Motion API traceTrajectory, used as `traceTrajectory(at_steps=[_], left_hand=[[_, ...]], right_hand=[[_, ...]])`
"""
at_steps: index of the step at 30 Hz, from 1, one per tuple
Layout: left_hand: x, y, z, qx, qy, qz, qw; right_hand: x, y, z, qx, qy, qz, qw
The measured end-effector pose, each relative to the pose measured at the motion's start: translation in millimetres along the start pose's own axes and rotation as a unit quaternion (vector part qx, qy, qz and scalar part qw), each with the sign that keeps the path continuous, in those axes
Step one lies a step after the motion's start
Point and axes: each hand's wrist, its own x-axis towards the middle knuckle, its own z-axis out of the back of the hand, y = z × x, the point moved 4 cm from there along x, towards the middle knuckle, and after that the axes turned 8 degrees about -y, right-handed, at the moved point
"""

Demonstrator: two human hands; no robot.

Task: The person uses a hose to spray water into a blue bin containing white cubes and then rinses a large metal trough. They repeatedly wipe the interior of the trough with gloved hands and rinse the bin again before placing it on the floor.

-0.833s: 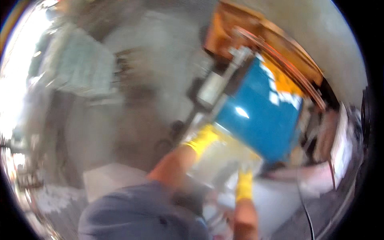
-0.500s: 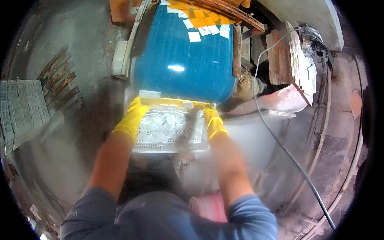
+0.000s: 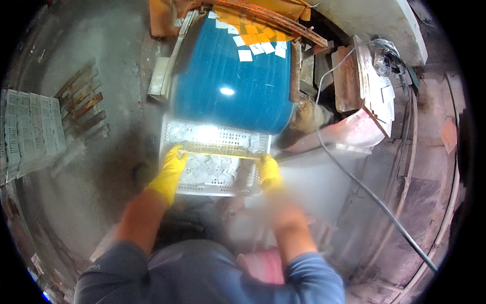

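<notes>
Both my hands wear yellow gloves. My left hand [image 3: 172,171] and my right hand [image 3: 269,171] grip the two ends of a long thin yellow strip [image 3: 221,153], whose exact kind I cannot make out. It spans the white perforated plastic crate [image 3: 212,193]. Small white square pieces, like tiles [image 3: 212,169], lie heaped in the crate's near part, while its far part shows mostly bare mesh. Just beyond the crate is the rounded end of a blue conveyor belt [image 3: 233,81]. More white squares [image 3: 245,55] sit at the belt's far end, by an orange flap [image 3: 273,23].
Stacked pale crates [image 3: 33,131] stand at far left beside wooden slats [image 3: 83,101]. A dark cable [image 3: 362,190] hangs across the right side. Boards and a small machine [image 3: 382,63] are at the upper right. Below me is a pink bucket [image 3: 263,266].
Both hands have drawn the yellow strip toward me, from the belt's end to over the middle of the crate. The crate's far mesh now shows, with the squares in its near part.
</notes>
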Motion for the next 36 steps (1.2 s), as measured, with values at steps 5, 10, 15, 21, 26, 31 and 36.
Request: traceTrajectory(at_steps=[5, 10, 15, 21, 26, 31, 36], left_hand=[[-15.0, -70.0, 56.1, -0.11, -0.048, -0.142, 0.983], [-7.4, -187.9, 130.9, -0.137, -0.008, -0.137, 0.981], [-8.3, -209.2, 144.4, -0.143, -0.037, -0.194, 0.97], [3.9, -158.3, 93.7, -0.1, 0.023, -0.089, 0.991], [34.4, 10.5, -2.9, -0.048, -0.025, -0.055, 0.997], [23.9, 9.8, 2.7, -0.047, 0.023, 0.015, 0.999], [13.7, 22.0, 6.3, -0.049, 0.007, 0.051, 0.997]], right_hand=[[-33.0, 2.9, 58.9, 0.133, -0.049, 0.081, 0.986], [-85.0, 87.7, 152.6, 0.068, -0.072, 0.114, 0.989], [-114.2, 107.9, 174.6, 0.037, -0.057, 0.067, 0.995], [-92.0, 34.0, 106.9, -0.006, -0.081, 0.121, 0.989], [-58.9, 9.1, 21.5, -0.206, 0.06, 0.231, 0.949], [-83.4, 54.7, 5.8, -0.232, 0.018, 0.261, 0.937], [-74.4, 80.9, -19.2, -0.228, 0.043, 0.226, 0.946]])
